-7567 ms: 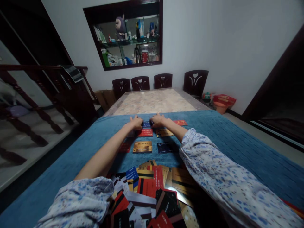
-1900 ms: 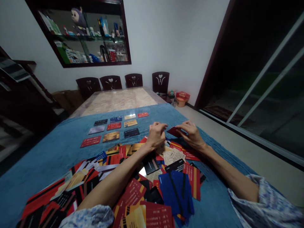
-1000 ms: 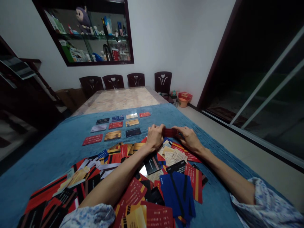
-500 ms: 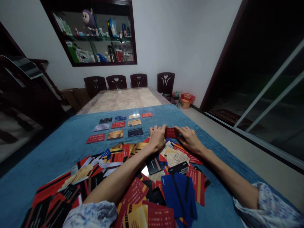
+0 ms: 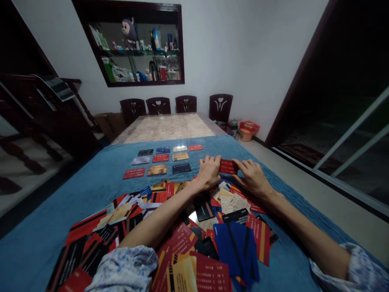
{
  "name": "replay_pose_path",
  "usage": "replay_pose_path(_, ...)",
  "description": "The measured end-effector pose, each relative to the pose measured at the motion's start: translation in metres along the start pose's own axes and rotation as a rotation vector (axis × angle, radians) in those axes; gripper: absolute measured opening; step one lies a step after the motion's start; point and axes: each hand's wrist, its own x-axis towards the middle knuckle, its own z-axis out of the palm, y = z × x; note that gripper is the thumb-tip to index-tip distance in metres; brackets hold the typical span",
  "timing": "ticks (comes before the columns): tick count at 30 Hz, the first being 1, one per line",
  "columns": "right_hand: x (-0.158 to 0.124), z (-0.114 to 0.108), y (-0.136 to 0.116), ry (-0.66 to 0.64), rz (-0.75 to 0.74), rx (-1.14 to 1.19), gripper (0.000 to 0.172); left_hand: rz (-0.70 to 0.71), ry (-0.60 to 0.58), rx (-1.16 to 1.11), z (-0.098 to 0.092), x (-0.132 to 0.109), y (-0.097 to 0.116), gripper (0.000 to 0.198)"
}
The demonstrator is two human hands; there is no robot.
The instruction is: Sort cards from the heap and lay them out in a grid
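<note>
A red card (image 5: 227,166) with lines of pale print is between my two hands, at the far edge of a spread pile of cards. My left hand (image 5: 209,172) has its fingers bent at the card's left edge. On the right edge, my right hand (image 5: 249,175) grips the card with its fingertips; part of the thumb side is hidden. Beneath my forearms lies the loose pile, with blue cards (image 5: 235,251), a black card (image 5: 204,209) and red cards (image 5: 212,273) overlapping. Beyond my left hand, several cards lie face up in rows, including a gold card (image 5: 157,170) and a dark card (image 5: 181,168).
A blue cloth (image 5: 100,174) covers the near part of the table, with the marble-patterned top (image 5: 173,125) showing beyond. Several dark chairs (image 5: 220,106) stand at the far end. An orange bucket (image 5: 246,134) is on the floor to the right.
The view has turned slightly left, so everything sits further right. The red card between my hands now shows more of its printed face. The laid-out rows are unchanged.
</note>
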Motion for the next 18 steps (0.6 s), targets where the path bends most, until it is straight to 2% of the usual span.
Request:
replay_pose_path(9,0.019,-0.023,-0.011,0.026,-0.053,-0.121,0.046,0.051,-0.015,0.192,-0.027,-0.003,-0.005,0.051)
replay_pose_path(18,0.052,-0.028,-0.033,-0.074,-0.136,-0.099,0.048,0.023,-0.083,0.292,-0.056,-0.016,-0.034,0.052)
